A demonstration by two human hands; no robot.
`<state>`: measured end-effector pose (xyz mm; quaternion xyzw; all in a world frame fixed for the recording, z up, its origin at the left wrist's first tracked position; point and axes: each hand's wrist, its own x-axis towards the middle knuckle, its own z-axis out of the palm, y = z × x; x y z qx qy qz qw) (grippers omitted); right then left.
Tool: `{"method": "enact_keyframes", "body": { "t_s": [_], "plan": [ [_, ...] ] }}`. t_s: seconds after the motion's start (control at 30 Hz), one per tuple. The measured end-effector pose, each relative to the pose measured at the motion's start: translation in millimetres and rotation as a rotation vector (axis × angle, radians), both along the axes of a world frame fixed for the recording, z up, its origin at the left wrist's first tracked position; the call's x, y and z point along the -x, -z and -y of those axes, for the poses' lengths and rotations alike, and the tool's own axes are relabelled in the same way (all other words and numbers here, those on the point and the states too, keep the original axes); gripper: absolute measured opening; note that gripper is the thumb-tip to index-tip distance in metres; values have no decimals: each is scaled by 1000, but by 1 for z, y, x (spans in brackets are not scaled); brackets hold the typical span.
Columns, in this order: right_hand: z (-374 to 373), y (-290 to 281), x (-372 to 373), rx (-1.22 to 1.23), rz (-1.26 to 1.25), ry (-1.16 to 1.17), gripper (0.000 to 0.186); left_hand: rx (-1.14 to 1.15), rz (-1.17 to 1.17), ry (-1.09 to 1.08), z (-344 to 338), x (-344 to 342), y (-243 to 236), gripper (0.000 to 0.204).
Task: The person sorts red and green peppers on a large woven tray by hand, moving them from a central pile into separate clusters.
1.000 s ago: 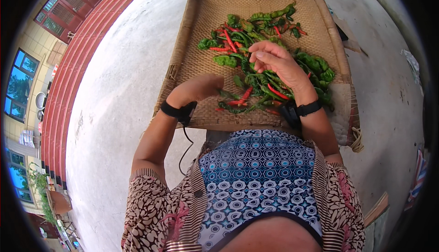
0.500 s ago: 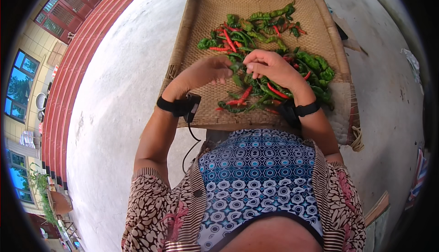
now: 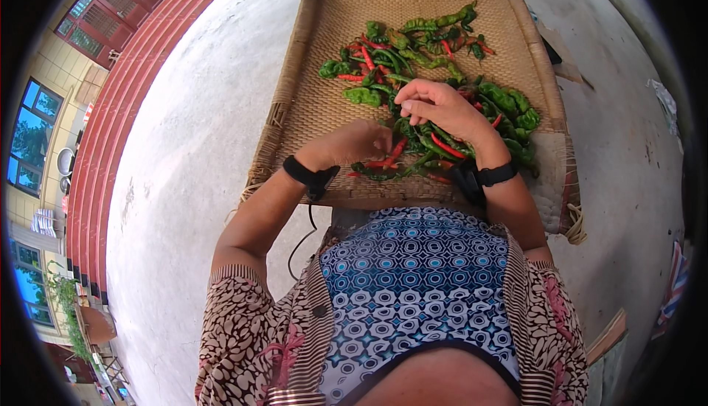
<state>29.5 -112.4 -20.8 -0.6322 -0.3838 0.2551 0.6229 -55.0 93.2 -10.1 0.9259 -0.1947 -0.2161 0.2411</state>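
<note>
Nearest the camera is the person's patterned top, blue and white circles at the middle with brown printed sleeves, and both bare forearms reach out from it over the near rim of a large flat rectangular woven wicker tray that lies on pale concrete ground.

Each wrist carries a black band just where it crosses that near rim. The left hand rests over the tray's near part with its fingers curled into a loose fist; its fingertips touch a red chilli pepper at the near edge of the heap, though whether they actually pinch it cannot be told. The right hand lies a little farther in, at the tray's middle, palm down on the peppers, fingers bent and drawn together over a green pod; the grip itself is hidden beneath the hand.

The heap of green and red chilli peppers spreads from the near rim, under both hands, across the middle and toward the tray's far right corner, while the left third of the tray shows bare weave.

Beyond the tray's left side, well apart from it, red curved steps border the concrete.
</note>
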Motion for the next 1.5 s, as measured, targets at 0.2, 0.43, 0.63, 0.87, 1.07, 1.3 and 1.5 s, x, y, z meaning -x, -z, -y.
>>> {"method": "enact_keyframes", "body": {
  "t_s": [0.2,0.43,0.63,0.87,1.07,1.3,1.5],
  "plan": [
    [1,-2,3,286,235,-60,23,318,218,-160,3,2,-14,9],
    [-1,-6,6,198,226,-27,25,573,153,-249,3,-5,-20,10],
    [0,2,-1,-10,202,108,23,489,295,-461,-16,-15,-26,17],
    [0,-2,1,-27,124,67,19,178,288,57,-24,-25,9,38],
    [0,-1,1,13,107,37,17,58,295,58,-12,-27,20,25],
    [2,-1,0,52,140,112,20,455,-29,-480,-12,-19,-19,17],
    [-1,-3,5,326,372,14,20,885,-159,-602,1,-6,-27,17]
  ]
}}
